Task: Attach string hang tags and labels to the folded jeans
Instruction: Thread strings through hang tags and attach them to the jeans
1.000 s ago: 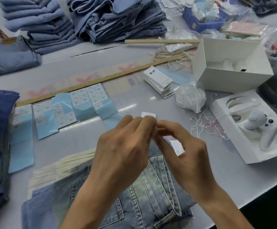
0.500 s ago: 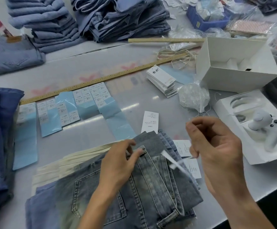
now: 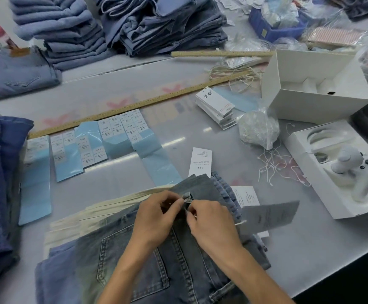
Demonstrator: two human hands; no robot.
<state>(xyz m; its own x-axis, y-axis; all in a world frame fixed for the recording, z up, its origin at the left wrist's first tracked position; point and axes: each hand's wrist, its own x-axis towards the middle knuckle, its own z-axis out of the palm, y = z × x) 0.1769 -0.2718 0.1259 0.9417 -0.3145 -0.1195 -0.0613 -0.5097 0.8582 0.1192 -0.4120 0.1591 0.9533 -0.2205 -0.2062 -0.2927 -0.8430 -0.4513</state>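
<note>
Head view: now meeting at the belt loop (image 3: 187,196) of the folded jeans (image 3: 156,255), left hand (image 3: 156,218) and right hand (image 3: 211,224) pinching there, hang tag (image 3: 268,213) dangling right of the loop, print too blurred to read.

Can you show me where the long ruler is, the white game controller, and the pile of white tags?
Ruler (image 3: 134,105): head view, middle of its yellow edge.
Controller (image 3: 349,163): head view, its rounded white body, in the open box.
Tags (image 3: 214,101): head view, face of the top tag of the pile.
</note>
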